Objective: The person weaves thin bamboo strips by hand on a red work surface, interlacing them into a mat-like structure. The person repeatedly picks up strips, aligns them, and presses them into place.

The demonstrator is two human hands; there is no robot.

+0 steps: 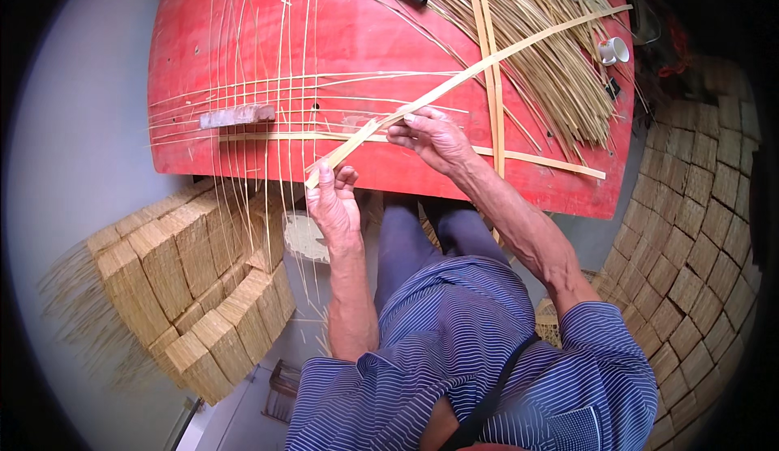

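A red tabletop [349, 37] is the landmark, with the person in a striped shirt [454, 329] at its near edge. A long, flat pale strip [519, 49] slants across it, from the near edge left of centre to the far right side. The left hand [334, 204] pinches the strip's near end between thumb and fingers; the right hand [434, 137] grips it farther along, thumb and fingers closed on it, hiding a short stretch. On the tabletop's right side, a white mug [613, 51] sits beside a large bundle of thin strips [560, 82]; what the mug holds cannot be made out. The bundle's far end is cut off. On the tabletop's left side, fine strips cross in a loose grid under a pale bar [237, 116], some hanging over the near edge. Below the near left corner are box-like woven blocks [166, 264]; whether they are hollow is unclear, and their frayed ends blur. More woven blocks [690, 248], right of the tabletop, run into the dark picture rim.
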